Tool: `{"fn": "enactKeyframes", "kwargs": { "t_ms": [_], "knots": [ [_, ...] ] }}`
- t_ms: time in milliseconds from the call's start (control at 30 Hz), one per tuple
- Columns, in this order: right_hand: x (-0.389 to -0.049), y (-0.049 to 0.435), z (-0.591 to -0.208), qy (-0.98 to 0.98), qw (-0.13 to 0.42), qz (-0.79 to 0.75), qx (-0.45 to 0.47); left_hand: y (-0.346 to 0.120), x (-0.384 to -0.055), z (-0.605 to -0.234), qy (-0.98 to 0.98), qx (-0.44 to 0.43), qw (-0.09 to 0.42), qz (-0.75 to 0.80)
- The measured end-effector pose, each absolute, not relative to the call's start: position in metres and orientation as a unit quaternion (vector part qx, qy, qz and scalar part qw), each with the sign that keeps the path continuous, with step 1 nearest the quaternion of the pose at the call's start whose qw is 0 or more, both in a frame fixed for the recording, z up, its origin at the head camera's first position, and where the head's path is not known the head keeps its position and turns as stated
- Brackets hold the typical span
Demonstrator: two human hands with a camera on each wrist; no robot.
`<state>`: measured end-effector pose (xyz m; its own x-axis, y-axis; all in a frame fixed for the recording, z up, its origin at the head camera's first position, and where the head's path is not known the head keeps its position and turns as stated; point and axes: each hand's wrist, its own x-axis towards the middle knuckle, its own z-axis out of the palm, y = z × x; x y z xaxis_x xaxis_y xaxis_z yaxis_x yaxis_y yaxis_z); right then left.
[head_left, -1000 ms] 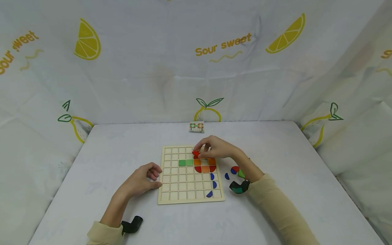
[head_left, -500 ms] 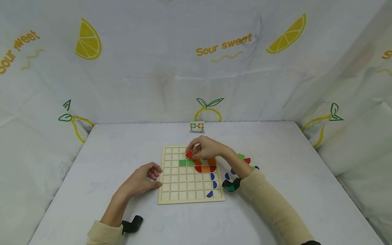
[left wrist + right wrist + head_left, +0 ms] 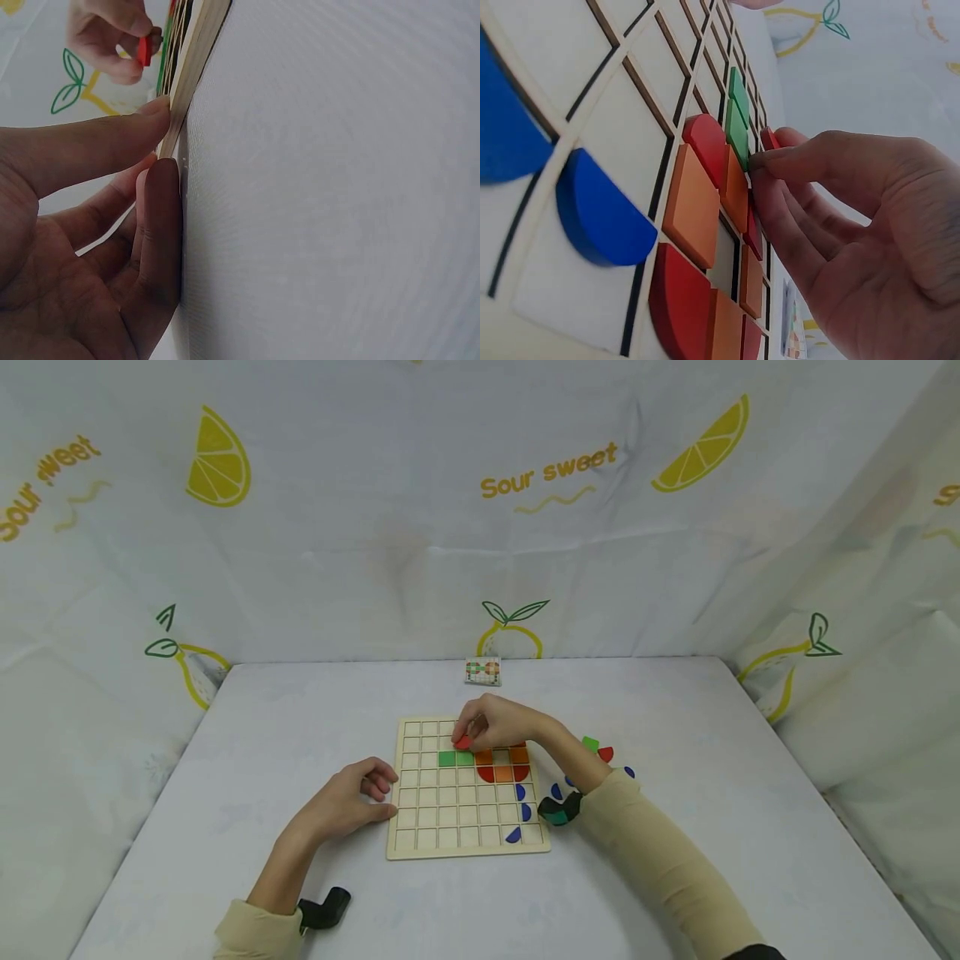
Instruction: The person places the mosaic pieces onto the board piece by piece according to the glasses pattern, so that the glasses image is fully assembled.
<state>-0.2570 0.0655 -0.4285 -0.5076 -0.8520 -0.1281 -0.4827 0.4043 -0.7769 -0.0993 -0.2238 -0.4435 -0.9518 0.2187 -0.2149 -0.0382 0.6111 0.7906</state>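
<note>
Red piece [image 3: 462,743], small and matt, with a smooth curved outline and a thin flat edge, pinched between the thumb and fingers of the right hand [image 3: 498,722], whose tips are closed to the piece's thickness. It lies over the far half of the pale wooden board [image 3: 447,817], just beyond two green squares [image 3: 447,758]. The board is ruled by raised strips into square cells with dark grooves. Near the hand sit flat-faced orange squares [image 3: 692,206] and round-edged red tiles [image 3: 682,300]; nearer the viewer, blue half-discs [image 3: 604,210] lie loosely across the grid. The left hand [image 3: 347,795], its fingers loosely bent and apart, rests against the board's left edge on the white, finely woven bench covering [image 3: 322,710]
</note>
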Motion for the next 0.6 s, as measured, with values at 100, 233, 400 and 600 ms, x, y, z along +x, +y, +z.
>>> {"fn": "enactKeyframes", "kwargs": {
  "t_ms": [100, 233, 400, 600],
  "knots": [
    [-0.257, 0.065, -0.427, 0.794, 0.271, -0.348, -0.418, -0.224, -0.1, -0.444, 0.885, 0.049, 0.148, 0.438],
    [-0.257, 0.064, -0.428, 0.797, 0.269, -0.343, -0.417, -0.223, -0.101, -0.445, 0.886, 0.046, 0.149, 0.436],
    [-0.259, 0.061, -0.43, 0.802, 0.258, -0.337, -0.42, -0.223, -0.102, -0.445, 0.886, 0.043, 0.149, 0.437],
    [-0.258, 0.054, -0.432, 0.807, 0.251, -0.35, -0.404, -0.223, -0.101, -0.446, 0.886, 0.041, 0.149, 0.437]
  ]
}}
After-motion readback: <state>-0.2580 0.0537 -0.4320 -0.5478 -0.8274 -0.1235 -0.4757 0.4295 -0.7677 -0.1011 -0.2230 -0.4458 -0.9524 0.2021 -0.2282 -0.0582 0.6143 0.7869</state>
